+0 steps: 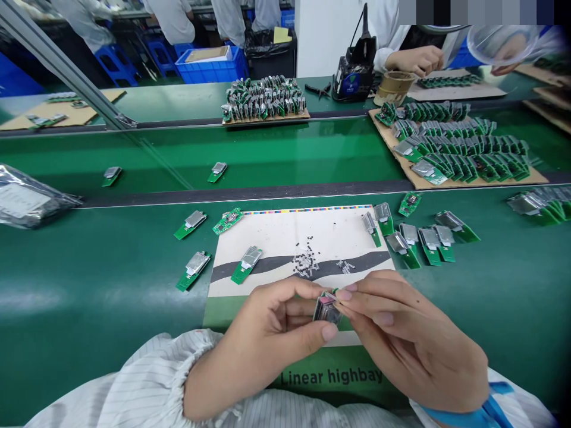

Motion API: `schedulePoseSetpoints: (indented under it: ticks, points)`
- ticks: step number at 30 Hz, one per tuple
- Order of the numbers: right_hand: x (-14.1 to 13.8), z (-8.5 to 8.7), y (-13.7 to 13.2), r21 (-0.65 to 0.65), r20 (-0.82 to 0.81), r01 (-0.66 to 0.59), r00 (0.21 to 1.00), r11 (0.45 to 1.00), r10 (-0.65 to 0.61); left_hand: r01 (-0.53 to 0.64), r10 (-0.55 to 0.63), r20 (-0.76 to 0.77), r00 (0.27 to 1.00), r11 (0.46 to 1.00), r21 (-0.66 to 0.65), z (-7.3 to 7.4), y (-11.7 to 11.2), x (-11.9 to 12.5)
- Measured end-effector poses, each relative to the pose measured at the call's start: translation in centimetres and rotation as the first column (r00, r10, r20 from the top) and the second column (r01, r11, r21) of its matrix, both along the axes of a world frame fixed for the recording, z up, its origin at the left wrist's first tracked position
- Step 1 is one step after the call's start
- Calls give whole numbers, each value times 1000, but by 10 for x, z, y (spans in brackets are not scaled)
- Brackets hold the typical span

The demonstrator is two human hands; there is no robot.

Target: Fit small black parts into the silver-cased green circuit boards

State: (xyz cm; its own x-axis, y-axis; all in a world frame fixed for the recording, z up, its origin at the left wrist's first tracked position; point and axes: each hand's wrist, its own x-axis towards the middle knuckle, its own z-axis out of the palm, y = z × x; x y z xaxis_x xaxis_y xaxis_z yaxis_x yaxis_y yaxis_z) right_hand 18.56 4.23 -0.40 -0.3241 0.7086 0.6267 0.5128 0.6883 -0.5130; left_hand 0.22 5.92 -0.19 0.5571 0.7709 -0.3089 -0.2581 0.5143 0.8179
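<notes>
Between the thumb and fingers of my left hand (285, 327) is a small circuit board (328, 310) with a silver block and a pink patch on it, tilted up over the printed sheet (267, 229). The closed fingertips of my right hand (410, 333) meet at the board's upper edge; what they pinch is too small and covered to make out. Just beyond my hands, tiny black and pale pieces (306, 261) lie in a loose pile, with a smaller pile of pale strips (345, 266) to its right. Similar boards lie left (194, 270) and right (430, 245) of the sheet.
Cardboard with rows of boards (468, 145) sits at the right, another full stack (265, 98) at the back. Two boards lie on the green belt (165, 154). A silver bag (31, 196) is at the left. Across the bench, a co-worker's hand (417, 60) is near pliers (318, 90).
</notes>
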Motion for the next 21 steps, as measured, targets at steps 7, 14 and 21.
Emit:
schedulePoseSetpoints:
  ticks: [7, 14, 21]
  points:
    - [-4, -4, 3, -80, -212, 3, 977, 997, -20, 6, -3, -45, 999, 998, 66, 1, 1, 1]
    - [-8, -14, 2, -267, -528, -125, 849, 956, -36, 33, -28, -74, 997, 997, 67, -1, 3, -1]
    - [-10, -18, 0, -316, -535, -125, 842, 940, -68, 36, -36, -44, 998, 999, 15, -1, 5, 0]
